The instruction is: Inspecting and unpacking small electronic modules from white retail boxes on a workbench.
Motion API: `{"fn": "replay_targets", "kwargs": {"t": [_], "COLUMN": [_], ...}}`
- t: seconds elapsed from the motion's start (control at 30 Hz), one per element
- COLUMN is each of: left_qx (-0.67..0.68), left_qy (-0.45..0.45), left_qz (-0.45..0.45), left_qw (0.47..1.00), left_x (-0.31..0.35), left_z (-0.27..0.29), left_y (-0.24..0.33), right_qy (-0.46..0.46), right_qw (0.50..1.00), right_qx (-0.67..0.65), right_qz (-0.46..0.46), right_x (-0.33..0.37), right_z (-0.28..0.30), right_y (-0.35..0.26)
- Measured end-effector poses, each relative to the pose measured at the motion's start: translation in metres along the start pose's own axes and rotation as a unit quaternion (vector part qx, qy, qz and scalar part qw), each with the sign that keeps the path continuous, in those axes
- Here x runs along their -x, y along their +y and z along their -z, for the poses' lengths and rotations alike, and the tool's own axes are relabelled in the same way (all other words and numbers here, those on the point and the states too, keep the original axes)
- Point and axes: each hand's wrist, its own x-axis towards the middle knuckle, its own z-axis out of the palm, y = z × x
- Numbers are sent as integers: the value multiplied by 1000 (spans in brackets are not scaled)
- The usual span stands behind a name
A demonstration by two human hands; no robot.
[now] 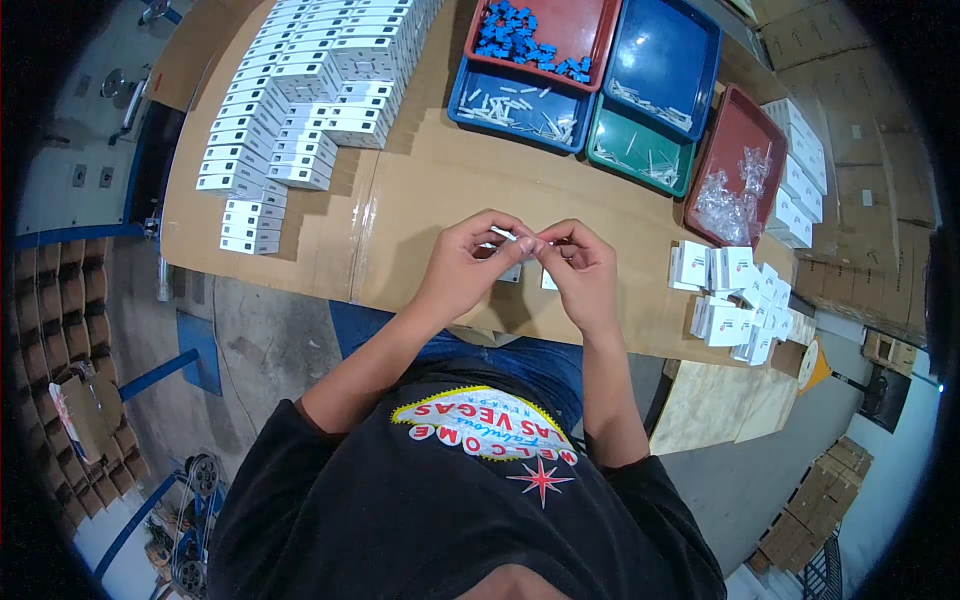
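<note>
White small part (pixel 507 236) pinched between left hand (pixel 470 265) and right hand (pixel 580 270).

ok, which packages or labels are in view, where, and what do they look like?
Flat white boxes: neat rows, far left of table.
Small white boxes: loose pile right of the hands.
White boxes: stacked at right edge.
Clear plastic bags: in dark red tray.
Brown cartons: far right.

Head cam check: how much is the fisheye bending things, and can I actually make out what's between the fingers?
Head view: even overhead light with soft shadows and no strong glare; the cardboard table edges bow toward the dark rim, and the corners are black. The left hand and right hand meet at centre, fairly sharp, but the thin white piece in their grip is too small to identify.
</note>
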Motion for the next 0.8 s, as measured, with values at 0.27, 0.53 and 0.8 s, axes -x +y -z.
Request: {"fn": "replay_targets", "kwargs": {"t": [0.27,0.53,0.8], "left_qx": [-16,-192,-51], "left_qy": [-3,-130,-147], "left_qz": [-3,39,179], "left_qw": [1000,972,972], "left_x": [-1,34,66], "left_z": [4,20,35], "left_y": [-10,-33,-64], "right_qy": [-5,-38,-96], "right_qw": [1000,988,978], "right_qx": [23,3,-35], "right_qz": [-20,-150,-185], "right_x": [0,38,74], "right_z": [1,16,18], "right_y": [7,47,100]}}
